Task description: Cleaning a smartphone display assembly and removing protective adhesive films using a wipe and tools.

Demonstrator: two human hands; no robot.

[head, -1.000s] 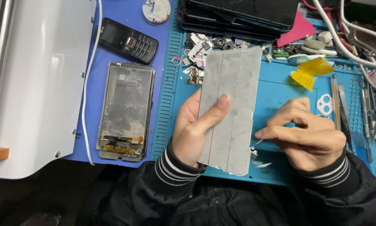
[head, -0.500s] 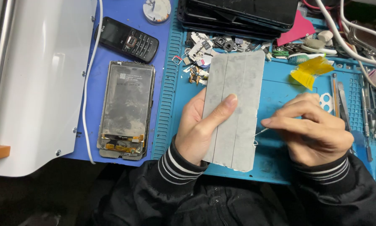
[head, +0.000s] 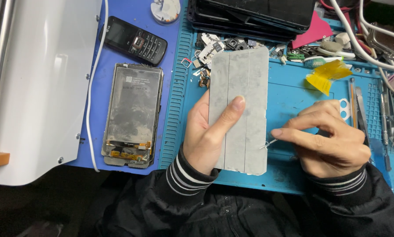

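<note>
Left hand [head: 210,131] grips the flat grey rectangular metal panel [head: 243,94]; right hand [head: 328,140] pinches a thin metal tool [head: 268,142] against the panel's right edge.

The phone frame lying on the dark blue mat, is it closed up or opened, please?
Opened. The phone frame lies flat with no cover on, its grey inner plate bare and orange flex connectors exposed at its near end.

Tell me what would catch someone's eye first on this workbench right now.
Most striking is the grey metal panel held up at centre over the blue work mat, gripped by the left hand while the right hand presses a thin metal tool to its right edge. To the left, an opened display module lies below a black keypad phone.
</note>
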